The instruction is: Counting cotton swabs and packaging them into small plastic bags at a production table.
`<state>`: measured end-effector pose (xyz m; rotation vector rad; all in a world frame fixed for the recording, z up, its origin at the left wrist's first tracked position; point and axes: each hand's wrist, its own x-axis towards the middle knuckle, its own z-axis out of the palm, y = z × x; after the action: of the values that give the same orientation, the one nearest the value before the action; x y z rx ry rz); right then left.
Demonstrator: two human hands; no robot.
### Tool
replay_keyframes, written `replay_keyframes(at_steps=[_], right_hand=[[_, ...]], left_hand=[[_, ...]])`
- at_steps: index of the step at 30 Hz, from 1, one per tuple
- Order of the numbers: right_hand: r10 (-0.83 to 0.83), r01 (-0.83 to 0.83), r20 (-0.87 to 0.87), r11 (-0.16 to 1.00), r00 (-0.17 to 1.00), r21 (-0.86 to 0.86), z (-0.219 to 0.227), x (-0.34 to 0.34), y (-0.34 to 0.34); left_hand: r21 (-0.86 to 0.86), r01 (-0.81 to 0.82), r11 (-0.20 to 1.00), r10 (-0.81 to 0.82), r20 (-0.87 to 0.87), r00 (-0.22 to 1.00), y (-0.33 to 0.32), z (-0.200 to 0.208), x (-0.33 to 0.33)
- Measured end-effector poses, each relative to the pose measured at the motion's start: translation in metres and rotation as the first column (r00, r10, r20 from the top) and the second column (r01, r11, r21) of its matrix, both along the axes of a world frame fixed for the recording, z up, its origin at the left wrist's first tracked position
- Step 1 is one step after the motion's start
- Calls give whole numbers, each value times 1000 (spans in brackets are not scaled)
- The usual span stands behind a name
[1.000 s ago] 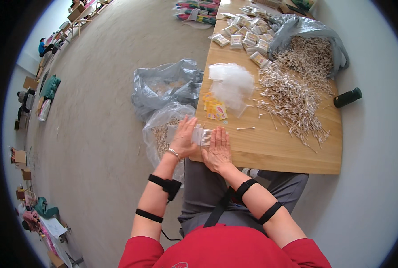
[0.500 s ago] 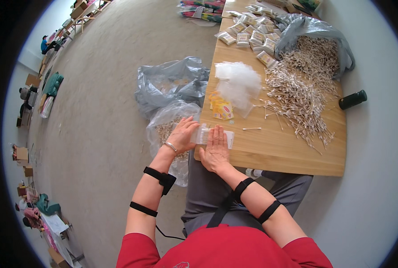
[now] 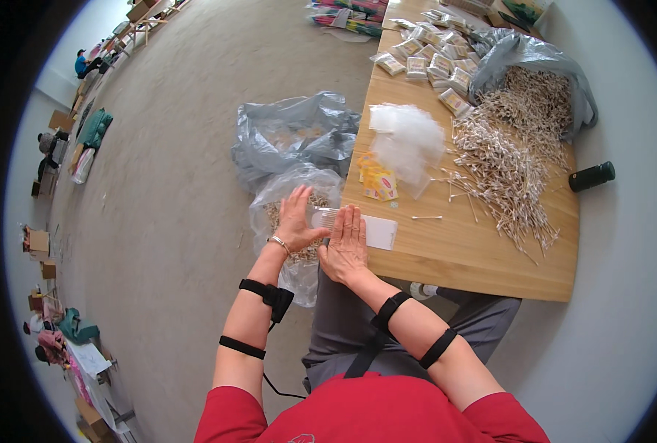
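Head view shows the row of cotton swabs (image 3: 326,219) at the left edge of the table (image 3: 461,255), partly under your right hand (image 3: 345,247), flat and ungripping, beside your spread, empty left hand (image 3: 295,224), a white card (image 3: 381,232) jutting rightward.

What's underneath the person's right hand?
From under the right hand, a flat white piece sticks out on the right; on the left shows part of a clear packet with what look like cotton swabs. Whatever lies directly beneath the hand is covered.
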<state>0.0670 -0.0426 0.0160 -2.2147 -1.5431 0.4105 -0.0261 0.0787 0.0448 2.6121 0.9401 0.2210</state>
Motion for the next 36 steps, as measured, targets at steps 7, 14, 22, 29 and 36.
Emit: replay_keyframes(at_steps=[7, 14, 22, 29, 36], right_hand=[[-6, 5, -35, 1000, 999, -25, 3, -5, 7], [35, -33, 19, 994, 999, -106, 6, -7, 9], [80, -79, 5, 994, 997, -79, 0, -1, 5], [7, -21, 80, 984, 997, 175, 7, 26, 8], [-419, 391, 205, 906, 885, 164, 21, 123, 31]], left_hand=[[-809, -189, 556, 567, 204, 798, -1, -37, -8], [-893, -46, 449, 675, 305, 671, -12, -44, 10], [-919, -72, 388, 788, 290, 543, -18, -67, 20], [-899, -115, 422, 786, 300, 540, -21, -70, 24], [-890, -99, 446, 773, 327, 544, -20, -75, 20]])
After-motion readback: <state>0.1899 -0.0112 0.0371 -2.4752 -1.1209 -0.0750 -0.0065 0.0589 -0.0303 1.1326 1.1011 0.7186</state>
